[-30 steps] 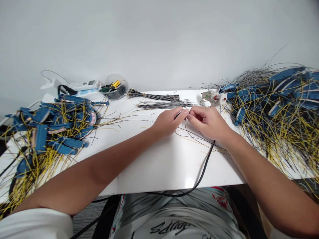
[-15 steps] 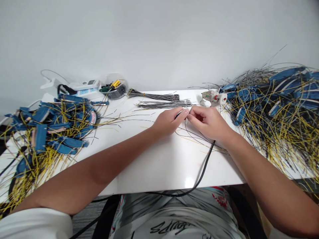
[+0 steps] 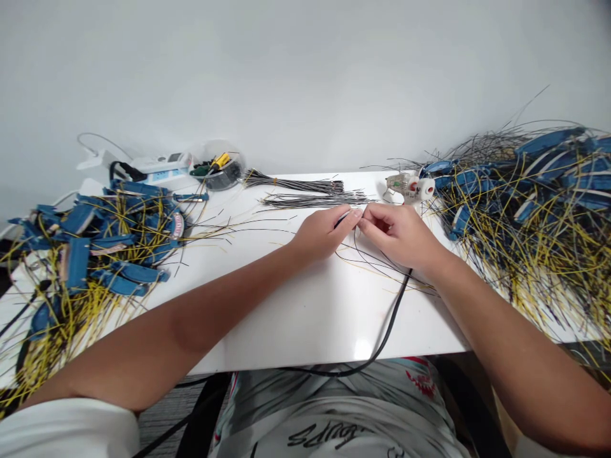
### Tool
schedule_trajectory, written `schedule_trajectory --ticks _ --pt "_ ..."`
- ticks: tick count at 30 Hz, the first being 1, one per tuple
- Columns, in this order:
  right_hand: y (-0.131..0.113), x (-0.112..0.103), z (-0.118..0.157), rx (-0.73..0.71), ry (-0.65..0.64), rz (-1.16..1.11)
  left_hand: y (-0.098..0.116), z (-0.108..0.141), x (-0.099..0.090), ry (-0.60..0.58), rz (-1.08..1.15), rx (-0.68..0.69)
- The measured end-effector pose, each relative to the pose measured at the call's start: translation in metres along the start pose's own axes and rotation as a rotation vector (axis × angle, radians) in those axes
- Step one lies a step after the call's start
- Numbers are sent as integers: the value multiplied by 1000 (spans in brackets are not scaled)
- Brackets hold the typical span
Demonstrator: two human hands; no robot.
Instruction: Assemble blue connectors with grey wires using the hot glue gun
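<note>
My left hand point(image 3: 325, 230) is closed, thumb pressed over a small dark-edged piece that the fingers mostly hide. Fingertip to fingertip with it, my right hand point(image 3: 398, 234) pinches at the end of a thin wire point(image 3: 356, 240). Black and yellow wires trail from beneath both hands toward the right forearm. Just behind the hands lies a bundle of thin black-and-grey wires point(image 3: 305, 200), and a second tied bundle point(image 3: 296, 183) is farther back. A thick black cable point(image 3: 394, 312) runs from under my right wrist over the table's front edge.
On the left is a heap of blue parts with yellow and black wires point(image 3: 79, 261); a larger such heap point(image 3: 539, 210) fills the right. A clear tub with a yellow-handled tool point(image 3: 222, 164) and a power strip point(image 3: 165, 168) stand back left. A translucent-and-white device point(image 3: 410, 186) sits back right.
</note>
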State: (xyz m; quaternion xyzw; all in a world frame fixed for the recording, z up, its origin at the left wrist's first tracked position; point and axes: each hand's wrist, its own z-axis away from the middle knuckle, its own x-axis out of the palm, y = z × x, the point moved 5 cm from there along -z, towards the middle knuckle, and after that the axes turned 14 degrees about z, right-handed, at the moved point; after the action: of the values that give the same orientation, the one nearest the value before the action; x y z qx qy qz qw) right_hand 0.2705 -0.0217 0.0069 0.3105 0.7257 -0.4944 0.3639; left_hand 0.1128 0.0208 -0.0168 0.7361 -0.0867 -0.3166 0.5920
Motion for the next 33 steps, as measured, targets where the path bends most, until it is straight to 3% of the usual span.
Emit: schedule_trajectory --ticks 33 --pt "-1 0 0 -9 -14 11 0 0 0 -6 -15 10"
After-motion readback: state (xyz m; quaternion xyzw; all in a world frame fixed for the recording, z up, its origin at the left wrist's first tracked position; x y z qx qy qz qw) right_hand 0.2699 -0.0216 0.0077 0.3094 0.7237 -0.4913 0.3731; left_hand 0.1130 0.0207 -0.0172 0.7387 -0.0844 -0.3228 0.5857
